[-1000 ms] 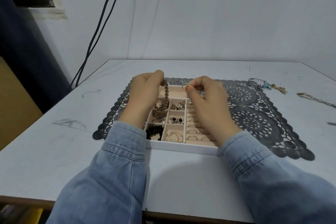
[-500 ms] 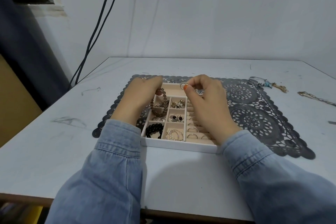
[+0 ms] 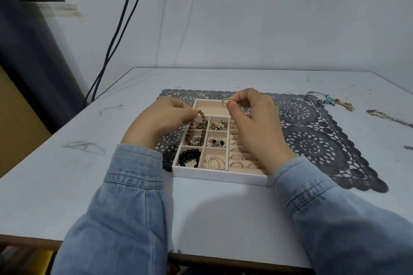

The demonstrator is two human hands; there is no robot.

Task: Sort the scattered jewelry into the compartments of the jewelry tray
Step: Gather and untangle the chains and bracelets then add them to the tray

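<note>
Pinching a brown beaded strand (image 3: 202,128) between thumb and fingertip, the left hand (image 3: 163,118) holds its upper end over the left column of the jewelry tray (image 3: 219,176), which sits on a dark lace mat (image 3: 312,140) on the tabletop (image 3: 67,174). The strand lies as a loop across the top two cells of that column, its long axis running from the tray's far side toward the person. It looks limp and light, likely to slump and coil wherever it is let go, so a hold at one end suits it best (a grip in the middle would fold it). The right hand (image 3: 252,123) has thumb and forefinger clamped on a small silver ring (image 3: 225,101) above the wide far compartment. The ring is stiff, tiny and probably slippery, so a fingertip pinch on the band seems the sure hold. Which way its opening faces cannot be told. A loose chain (image 3: 388,116) lies on the tabletop, well off to the right
</note>
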